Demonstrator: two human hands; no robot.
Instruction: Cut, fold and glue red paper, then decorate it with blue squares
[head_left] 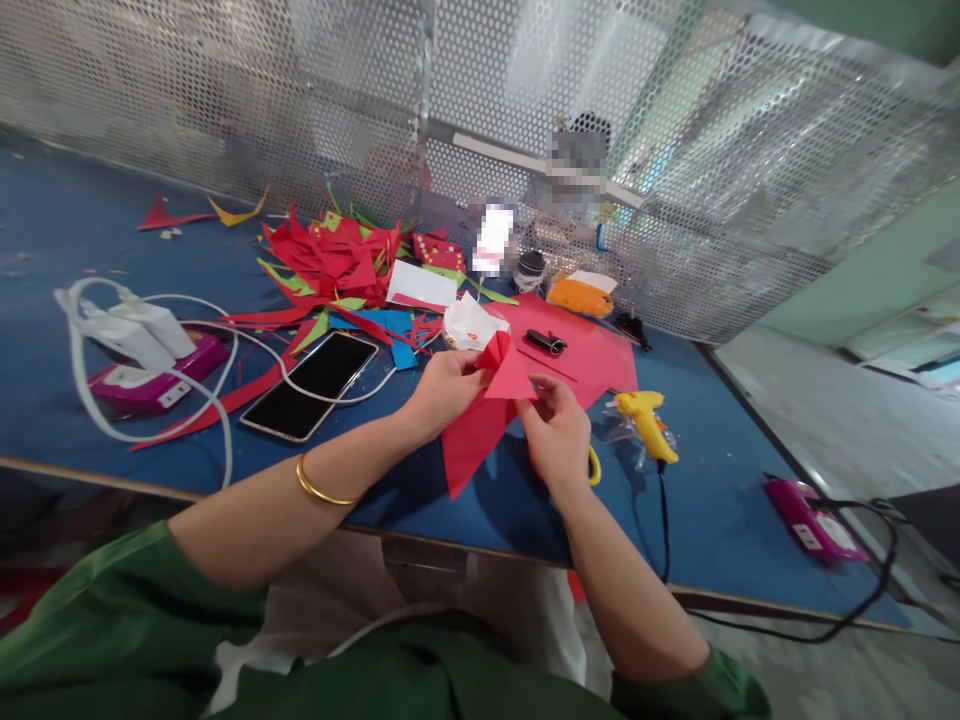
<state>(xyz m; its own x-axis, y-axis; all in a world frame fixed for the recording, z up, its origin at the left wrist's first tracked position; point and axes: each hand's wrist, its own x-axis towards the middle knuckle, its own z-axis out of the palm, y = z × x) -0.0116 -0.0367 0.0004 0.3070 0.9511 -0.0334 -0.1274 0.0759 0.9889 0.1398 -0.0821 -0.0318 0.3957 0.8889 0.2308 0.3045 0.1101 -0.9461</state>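
Observation:
Both my hands hold a sheet of red paper (480,435) above the front of the blue table. Its upper part is folded over, and one corner points down toward me. My left hand (444,392) pinches the paper at its upper left. With its fingertips, my right hand (556,430) grips the right edge of the fold. Behind the hands lies a larger red sheet (600,350) with a small black object (545,342) on it. Part of a yellow handle (595,466) shows beside my right hand; the rest is hidden.
A yellow glue gun (646,420) lies to the right, its cord hanging off the table edge. A phone (311,385), white cables and a purple power strip (161,375) are at left. Red paper scraps (337,255) are heaped behind, before a perforated metal screen (337,90).

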